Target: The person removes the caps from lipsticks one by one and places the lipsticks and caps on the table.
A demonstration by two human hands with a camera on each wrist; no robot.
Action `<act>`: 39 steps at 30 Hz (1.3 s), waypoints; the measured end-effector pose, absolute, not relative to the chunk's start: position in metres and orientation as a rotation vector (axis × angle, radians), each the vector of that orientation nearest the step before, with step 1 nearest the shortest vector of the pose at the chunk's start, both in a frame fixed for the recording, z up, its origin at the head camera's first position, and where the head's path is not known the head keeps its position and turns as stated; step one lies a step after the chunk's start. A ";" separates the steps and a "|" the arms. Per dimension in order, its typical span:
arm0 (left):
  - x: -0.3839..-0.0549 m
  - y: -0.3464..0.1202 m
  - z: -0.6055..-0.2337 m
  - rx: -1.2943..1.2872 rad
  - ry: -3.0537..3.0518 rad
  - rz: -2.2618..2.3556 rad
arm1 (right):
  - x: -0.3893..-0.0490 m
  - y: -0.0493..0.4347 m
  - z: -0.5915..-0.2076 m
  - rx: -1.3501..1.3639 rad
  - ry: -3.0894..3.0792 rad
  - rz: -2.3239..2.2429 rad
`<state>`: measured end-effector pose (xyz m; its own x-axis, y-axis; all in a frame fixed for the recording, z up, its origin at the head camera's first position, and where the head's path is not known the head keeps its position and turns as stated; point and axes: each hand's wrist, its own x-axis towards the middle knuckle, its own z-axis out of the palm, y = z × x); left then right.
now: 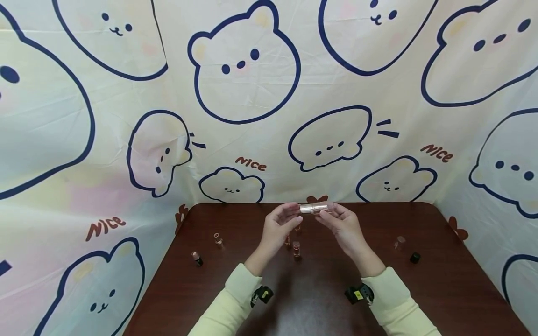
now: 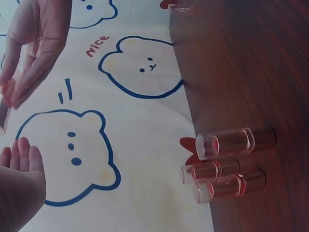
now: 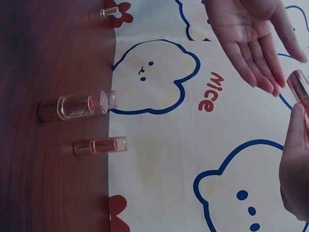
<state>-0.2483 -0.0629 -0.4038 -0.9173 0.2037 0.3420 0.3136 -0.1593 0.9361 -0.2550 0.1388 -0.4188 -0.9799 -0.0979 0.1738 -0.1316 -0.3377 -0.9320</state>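
Observation:
In the head view a shiny, pale pink lipstick tube (image 1: 313,208) lies level in the air above the far part of the table. My right hand (image 1: 342,228) pinches it near its clear right end. Close by its other end is my left hand (image 1: 279,228), with thumb and fingers spread and nothing gripped. The right wrist view shows the left hand's fingers (image 3: 253,60) fairly straight and apart from the tube (image 3: 298,86). Below the hands, several lipsticks with clear caps stand upright; one is the front lipstick (image 1: 297,249).
On the table's left side stand a small lipstick (image 1: 217,238) and a dark-based lipstick (image 1: 197,258). Toward the right are a clear cap (image 1: 399,242) and a dark cap (image 1: 415,257). A bear-patterned cloth (image 1: 252,140) hangs behind the brown table (image 1: 319,294) and along its sides.

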 end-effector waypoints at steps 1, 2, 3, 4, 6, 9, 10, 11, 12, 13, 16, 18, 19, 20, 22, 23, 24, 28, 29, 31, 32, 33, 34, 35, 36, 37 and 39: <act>-0.248 -0.062 -0.403 -0.613 -1.996 -2.255 | -0.255 0.138 -0.419 0.313 -1.792 2.540; -0.250 -0.061 -0.406 -0.612 -1.996 -2.252 | -0.254 0.137 -0.418 0.316 -1.790 2.544; -0.252 -0.060 -0.409 -0.613 -1.995 -2.252 | -0.254 0.136 -0.418 0.320 -1.788 2.546; -0.254 -0.059 -0.413 -0.614 -1.996 -2.249 | -0.254 0.136 -0.418 0.320 -1.787 2.546; -0.259 -0.058 -0.419 -0.619 -1.995 -2.242 | -0.254 0.135 -0.418 0.326 -1.790 2.542; -0.264 -0.055 -0.426 -0.622 -1.998 -2.235 | -0.254 0.134 -0.418 0.333 -1.797 2.533; -0.264 -0.055 -0.425 -0.617 -2.008 -2.232 | -0.254 0.133 -0.418 0.336 -1.797 2.534; -0.264 -0.055 -0.424 -0.614 -2.014 -2.231 | -0.254 0.133 -0.419 0.338 -1.798 2.535; -0.263 -0.055 -0.423 -0.612 -2.019 -2.231 | -0.254 0.133 -0.419 0.343 -1.799 2.538; -0.263 -0.055 -0.422 -0.608 -2.029 -2.228 | -0.254 0.132 -0.419 0.345 -1.796 2.544; -0.257 -0.056 -0.413 -0.609 -2.043 -2.224 | -0.253 0.131 -0.419 0.345 -1.784 2.565; -0.251 -0.056 -0.406 -0.611 -2.050 -2.216 | -0.253 0.130 -0.419 0.341 -1.779 2.576; -0.248 -0.056 -0.404 -0.610 -2.053 -2.212 | -0.252 0.129 -0.419 0.337 -1.775 2.580; -0.246 -0.056 -0.401 -0.611 -2.051 -2.210 | -0.252 0.129 -0.419 0.336 -1.772 2.583; -0.244 -0.056 -0.399 -0.608 -2.051 -2.205 | -0.252 0.129 -0.419 0.337 -1.766 2.588; -0.244 -0.056 -0.398 -0.606 -2.049 -2.203 | -0.252 0.129 -0.419 0.339 -1.763 2.591; -0.243 -0.056 -0.398 -0.606 -2.044 -2.204 | -0.252 0.128 -0.419 0.341 -1.759 2.592; -0.243 -0.056 -0.399 -0.600 -2.030 -2.217 | -0.253 0.128 -0.421 0.357 -1.755 2.588; -0.243 -0.056 -0.399 -0.599 -2.028 -2.220 | -0.253 0.128 -0.422 0.364 -1.756 2.584; -0.243 -0.056 -0.400 -0.599 -2.025 -2.217 | -0.254 0.129 -0.424 0.375 -1.762 2.575; -0.243 -0.056 -0.400 -0.597 -2.025 -2.215 | -0.254 0.129 -0.424 0.382 -1.767 2.568; -0.242 -0.056 -0.401 -0.598 -2.028 -2.210 | -0.254 0.129 -0.425 0.387 -1.772 2.563; -0.242 -0.056 -0.401 -0.598 -2.031 -2.207 | -0.254 0.129 -0.425 0.393 -1.778 2.557; -0.242 -0.056 -0.401 -0.601 -2.031 -2.205 | -0.254 0.129 -0.425 0.401 -1.787 2.548; -0.242 -0.056 -0.401 -0.604 -2.031 -2.201 | -0.254 0.129 -0.426 0.407 -1.795 2.540; -0.242 -0.056 -0.401 -0.604 -2.032 -2.199 | -0.254 0.129 -0.426 0.415 -1.804 2.532; -0.242 -0.056 -0.401 -0.604 -2.031 -2.199 | -0.254 0.128 -0.426 0.429 -1.816 2.519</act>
